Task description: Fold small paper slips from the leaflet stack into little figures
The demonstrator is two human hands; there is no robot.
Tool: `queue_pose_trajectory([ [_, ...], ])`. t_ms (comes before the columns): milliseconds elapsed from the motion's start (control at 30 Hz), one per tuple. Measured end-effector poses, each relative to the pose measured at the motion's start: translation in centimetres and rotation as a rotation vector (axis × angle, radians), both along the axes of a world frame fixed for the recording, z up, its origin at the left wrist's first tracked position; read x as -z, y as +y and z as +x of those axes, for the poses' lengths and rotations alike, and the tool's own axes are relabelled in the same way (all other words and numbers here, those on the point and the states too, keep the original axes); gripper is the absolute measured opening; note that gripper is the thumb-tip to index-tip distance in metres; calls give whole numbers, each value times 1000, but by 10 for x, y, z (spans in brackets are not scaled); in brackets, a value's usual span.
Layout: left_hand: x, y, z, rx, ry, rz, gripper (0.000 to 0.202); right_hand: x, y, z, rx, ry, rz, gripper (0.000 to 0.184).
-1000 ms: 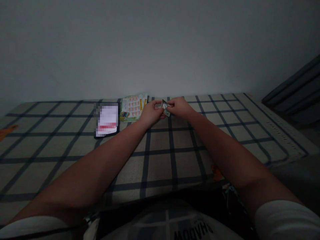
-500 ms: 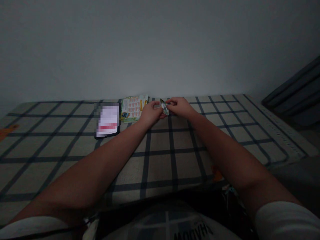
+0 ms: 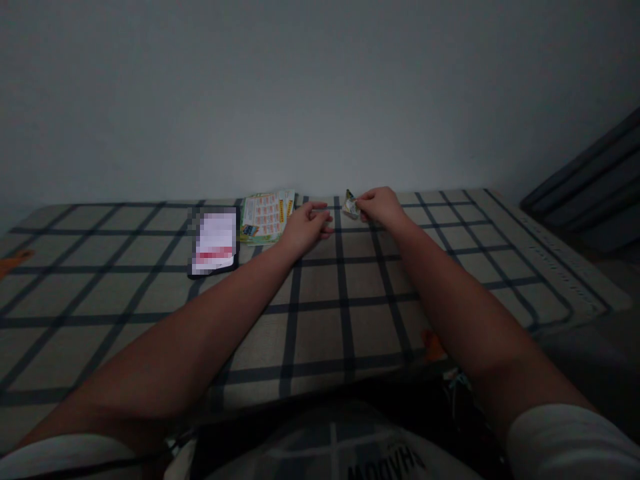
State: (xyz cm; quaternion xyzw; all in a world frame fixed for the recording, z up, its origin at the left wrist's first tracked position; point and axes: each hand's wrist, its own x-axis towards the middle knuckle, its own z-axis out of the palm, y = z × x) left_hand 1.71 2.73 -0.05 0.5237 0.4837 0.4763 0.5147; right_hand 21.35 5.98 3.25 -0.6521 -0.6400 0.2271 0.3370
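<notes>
My right hand (image 3: pixel 381 205) pinches a small folded piece of printed paper (image 3: pixel 351 205) just above the checked cloth (image 3: pixel 320 293), near the far edge. My left hand (image 3: pixel 309 228) hovers low over the cloth a little to the left, its fingers loosely curled and nothing visible in them. A small gap separates the two hands. A stack of printed paper sheets (image 3: pixel 267 216) lies just left of my left hand.
A dark-framed tablet with a lit screen (image 3: pixel 215 240) lies left of the paper stack. A plain wall rises behind the surface. A dark slanted object (image 3: pixel 585 187) stands at the right. A small orange mark (image 3: pixel 433 347) shows on the cloth near me.
Both hands held the folded paper together before. Now my right hand has carried it off to the right and my left hand has let go and stayed put.
</notes>
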Motion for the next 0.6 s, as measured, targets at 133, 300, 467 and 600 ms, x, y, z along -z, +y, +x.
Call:
queue_pose_trajectory([
  [133, -1, -2, 1, 1, -5, 0, 18, 4, 4, 8, 51, -146, -31, 24],
  [300, -4, -4, 2, 0, 4, -11, 17, 5, 6, 10, 20, -220, 136, 15],
  [467, -4, -5, 2, 19, 14, 6, 17, -11, -2, 17, -436, -394, 263, 31],
  [600, -3, -6, 1, 32, 17, 26, 16, -21, -9, 25, -497, -548, 166, 38],
])
